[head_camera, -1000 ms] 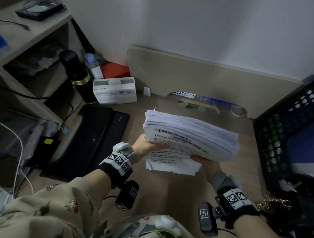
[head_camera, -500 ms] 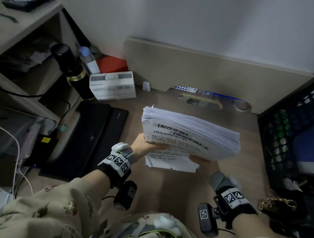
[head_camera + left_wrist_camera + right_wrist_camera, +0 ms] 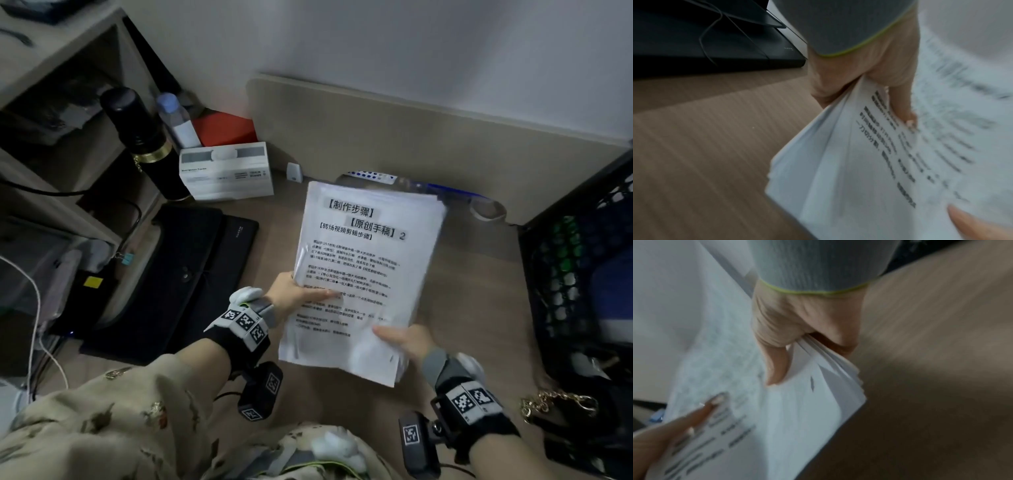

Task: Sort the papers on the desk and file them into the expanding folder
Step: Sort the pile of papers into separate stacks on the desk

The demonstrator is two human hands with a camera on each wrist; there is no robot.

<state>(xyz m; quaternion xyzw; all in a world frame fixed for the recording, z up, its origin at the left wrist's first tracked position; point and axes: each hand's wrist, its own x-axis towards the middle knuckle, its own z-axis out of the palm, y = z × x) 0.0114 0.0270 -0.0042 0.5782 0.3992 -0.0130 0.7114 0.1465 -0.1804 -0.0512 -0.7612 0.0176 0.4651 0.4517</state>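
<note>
A thick stack of white printed papers (image 3: pixel 363 274) is held above the wooden desk, its printed face turned up toward me. My left hand (image 3: pixel 294 296) grips the stack's left edge, thumb on top, fingers underneath. The same stack (image 3: pixel 890 162) shows blurred in the left wrist view under that hand (image 3: pixel 875 78). My right hand (image 3: pixel 404 341) pinches the lower right corner, thumb on the top sheet. In the right wrist view this hand (image 3: pixel 797 327) clamps the sheets' edge (image 3: pixel 818 386). The black expanding folder (image 3: pixel 171 270) lies shut on the desk to the left.
A black flask (image 3: pixel 140 137), a water bottle (image 3: pixel 176 120), a red box (image 3: pixel 222 130) and a white box (image 3: pixel 226 171) stand at the back left. A beige board (image 3: pixel 411 144) leans on the wall. A black crate (image 3: pixel 582 281) borders the right. Shelves (image 3: pixel 51 85) rise on the left.
The stack has tilted up from lying nearly flat, so its printed front page now faces me. Both hands kept their grip and shifted with it.
</note>
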